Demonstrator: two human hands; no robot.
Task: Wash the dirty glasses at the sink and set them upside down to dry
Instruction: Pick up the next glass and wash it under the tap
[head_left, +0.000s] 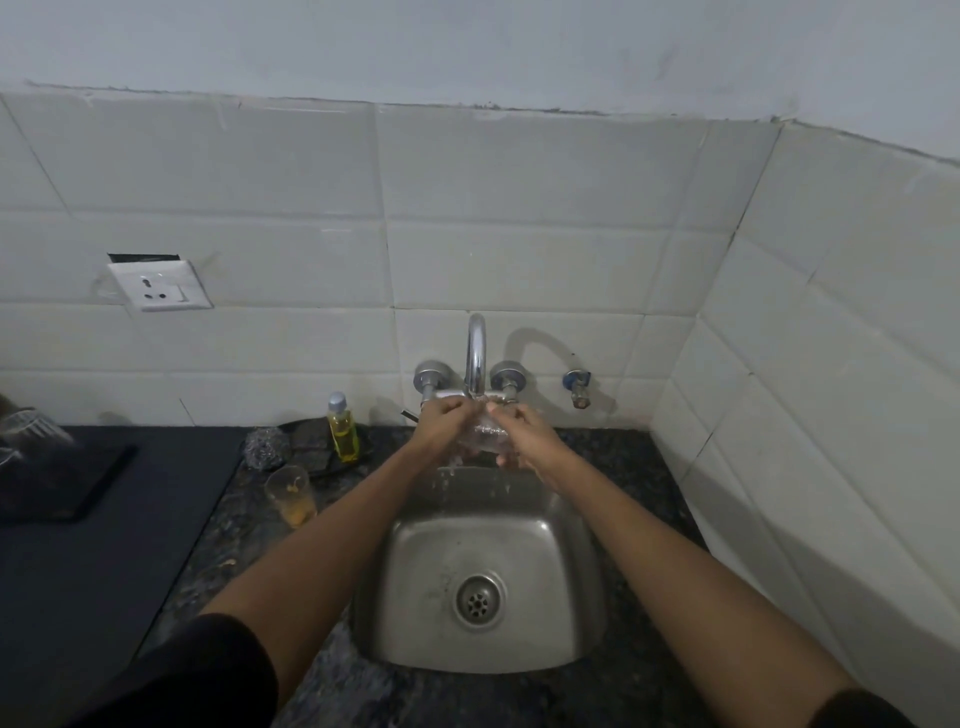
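Note:
Both my hands hold a clear glass (484, 435) under the chrome tap (475, 358), above the back edge of the steel sink (415, 571). My left hand (448, 422) grips its left side and my right hand (524, 434) its right side. Water drips from the glass into the basin. A second glass (291, 496), upright with orange residue at its bottom, stands on the counter left of the sink. At the far left edge a clear glass (31, 426) rests on a dark mat (67, 488); I cannot tell if it is inverted.
A yellow dish-soap bottle (342, 428) and a steel scrubber (266, 448) sit at the back of the dark counter, left of the tap. A wall socket (160, 286) is on the tiles at the left. Tiled walls close in behind and on the right.

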